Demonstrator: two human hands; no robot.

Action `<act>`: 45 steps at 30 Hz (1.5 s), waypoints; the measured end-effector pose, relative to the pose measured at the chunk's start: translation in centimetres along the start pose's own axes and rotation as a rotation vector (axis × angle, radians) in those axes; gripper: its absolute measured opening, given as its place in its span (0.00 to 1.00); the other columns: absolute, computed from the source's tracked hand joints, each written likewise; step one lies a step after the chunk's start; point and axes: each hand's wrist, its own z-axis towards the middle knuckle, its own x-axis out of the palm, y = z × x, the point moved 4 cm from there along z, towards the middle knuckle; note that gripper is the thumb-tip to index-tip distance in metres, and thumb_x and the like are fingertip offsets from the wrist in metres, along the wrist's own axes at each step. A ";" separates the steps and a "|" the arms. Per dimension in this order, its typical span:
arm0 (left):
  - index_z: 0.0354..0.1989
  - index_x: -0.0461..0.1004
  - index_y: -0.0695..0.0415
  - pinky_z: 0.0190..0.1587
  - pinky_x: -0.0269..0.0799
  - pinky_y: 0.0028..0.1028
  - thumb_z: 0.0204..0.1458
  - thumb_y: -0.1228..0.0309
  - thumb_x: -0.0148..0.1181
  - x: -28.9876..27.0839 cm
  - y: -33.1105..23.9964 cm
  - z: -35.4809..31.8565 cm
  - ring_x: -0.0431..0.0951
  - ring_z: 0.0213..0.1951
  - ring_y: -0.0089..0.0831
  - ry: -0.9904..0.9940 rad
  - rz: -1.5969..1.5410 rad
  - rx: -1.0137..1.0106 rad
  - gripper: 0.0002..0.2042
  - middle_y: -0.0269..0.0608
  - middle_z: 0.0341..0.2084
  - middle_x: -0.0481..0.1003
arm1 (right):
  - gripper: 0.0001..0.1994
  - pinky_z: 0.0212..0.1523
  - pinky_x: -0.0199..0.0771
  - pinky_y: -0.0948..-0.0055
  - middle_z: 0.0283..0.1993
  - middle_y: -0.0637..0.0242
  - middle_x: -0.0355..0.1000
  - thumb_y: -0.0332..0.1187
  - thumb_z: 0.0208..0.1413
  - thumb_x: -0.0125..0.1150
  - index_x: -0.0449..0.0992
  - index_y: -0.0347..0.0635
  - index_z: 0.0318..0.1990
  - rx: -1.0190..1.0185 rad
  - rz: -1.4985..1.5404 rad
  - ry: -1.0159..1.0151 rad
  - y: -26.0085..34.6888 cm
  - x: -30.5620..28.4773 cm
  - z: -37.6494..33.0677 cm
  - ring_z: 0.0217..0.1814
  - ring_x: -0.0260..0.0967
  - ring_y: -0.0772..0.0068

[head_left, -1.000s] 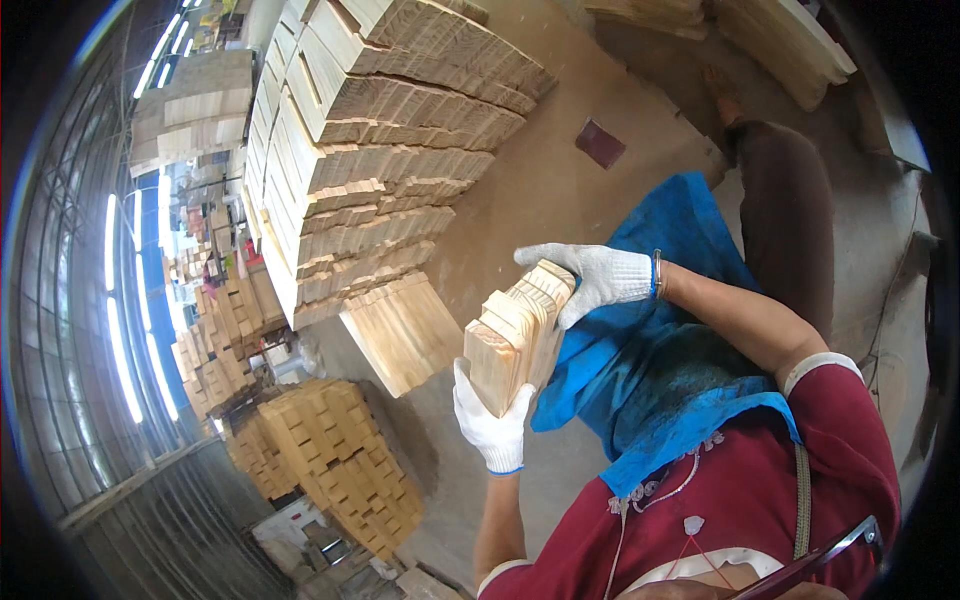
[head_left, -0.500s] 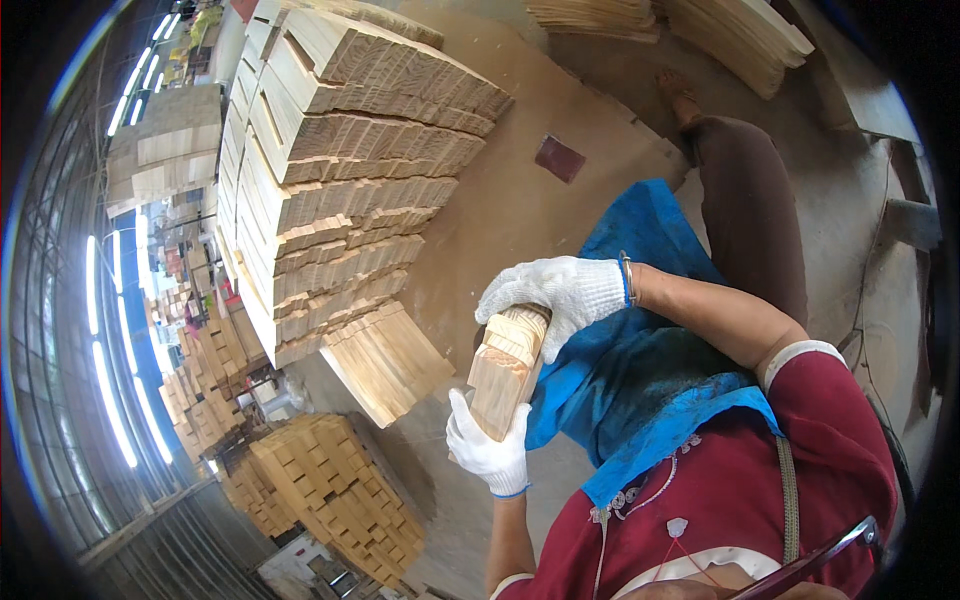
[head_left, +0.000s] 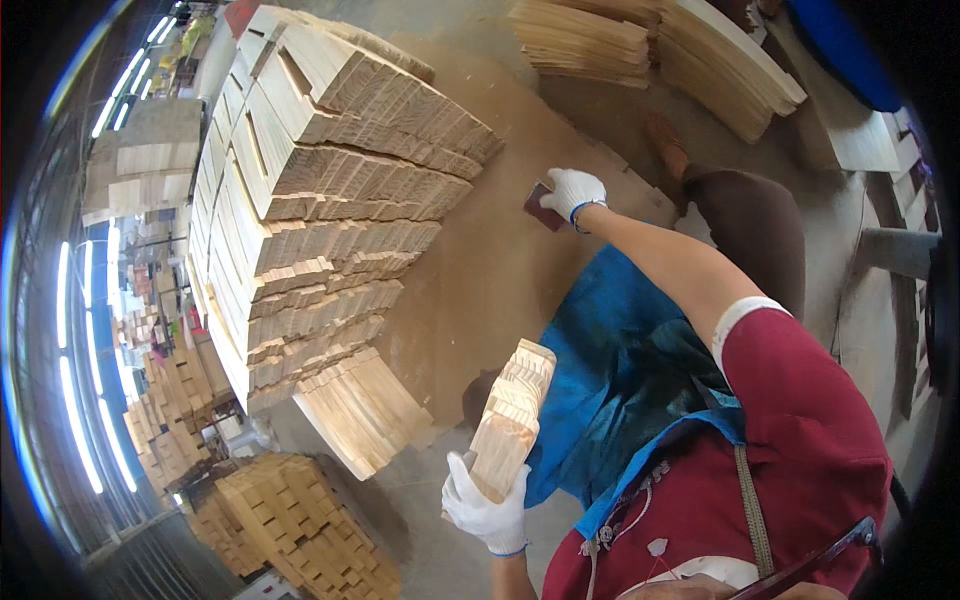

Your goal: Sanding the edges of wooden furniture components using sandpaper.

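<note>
My left hand [head_left: 487, 510], in a white glove, grips a bundle of short wooden slats [head_left: 512, 418] held upright in front of my blue apron [head_left: 620, 380]. My right hand [head_left: 571, 192], also gloved, reaches far forward with the arm stretched out. It rests on a small dark red flat piece [head_left: 540, 208] lying on the sawdust-covered floor; whether the fingers close on it I cannot tell. A tall stack of wooden slats [head_left: 320, 210] stands to the left of both hands.
A low pile of slats [head_left: 360, 410] leans at the foot of the tall stack. More stacked boards [head_left: 650, 50] lie at the top. Pallets of small wooden blocks [head_left: 290, 530] stand at the lower left. My leg in brown trousers [head_left: 750, 230] extends to the right.
My right hand has left the top of the slat bundle and stretched forward to the dark red piece on the floor. The left hand now holds the bundle alone, lower down.
</note>
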 end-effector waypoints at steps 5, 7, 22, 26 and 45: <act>0.62 0.59 0.62 0.49 0.66 0.44 0.24 0.65 0.76 0.2 0.6 0.4 0.70 0.46 0.52 0.048 -0.018 -0.026 0.49 0.55 0.45 0.69 | 0.34 0.40 0.72 0.61 0.39 0.61 0.73 0.47 0.35 0.73 0.64 0.44 0.50 -0.196 -0.566 -0.155 -0.2 4.4 0.3 0.42 0.73 0.60; 0.62 0.59 0.62 0.50 0.66 0.43 0.25 0.66 0.76 0.2 0.6 0.8 0.69 0.47 0.52 0.080 -0.029 -0.039 0.48 0.55 0.46 0.69 | 0.32 0.39 0.72 0.62 0.39 0.60 0.74 0.45 0.36 0.72 0.67 0.42 0.48 -0.160 -0.552 -0.138 -0.3 5.2 1.0 0.43 0.73 0.60; 0.60 0.62 0.59 0.44 0.66 0.44 0.27 0.53 0.76 0.3 1.2 0.8 0.71 0.43 0.48 0.030 0.012 -0.047 0.48 0.50 0.42 0.71 | 0.19 0.45 0.71 0.72 0.35 0.68 0.76 0.44 0.51 0.65 0.76 0.41 0.45 -0.394 0.956 0.974 16.2 -7.9 -18.6 0.39 0.71 0.76; 0.61 0.61 0.60 0.44 0.66 0.45 0.27 0.54 0.76 -0.1 2.2 0.6 0.71 0.44 0.49 0.028 -0.005 -0.044 0.48 0.52 0.42 0.71 | 0.13 0.40 0.74 0.65 0.34 0.63 0.78 0.46 0.50 0.61 0.78 0.50 0.38 -0.630 0.364 0.594 13.4 -4.3 -19.5 0.37 0.75 0.60; 0.62 0.61 0.61 0.51 0.66 0.42 0.29 0.64 0.75 -0.2 1.6 1.8 0.70 0.49 0.53 0.110 -0.183 -0.141 0.46 0.57 0.51 0.69 | 0.11 0.33 0.74 0.62 0.28 0.59 0.74 0.44 0.53 0.56 0.78 0.49 0.34 -0.661 -0.266 0.371 7.2 -0.4 -17.0 0.34 0.75 0.59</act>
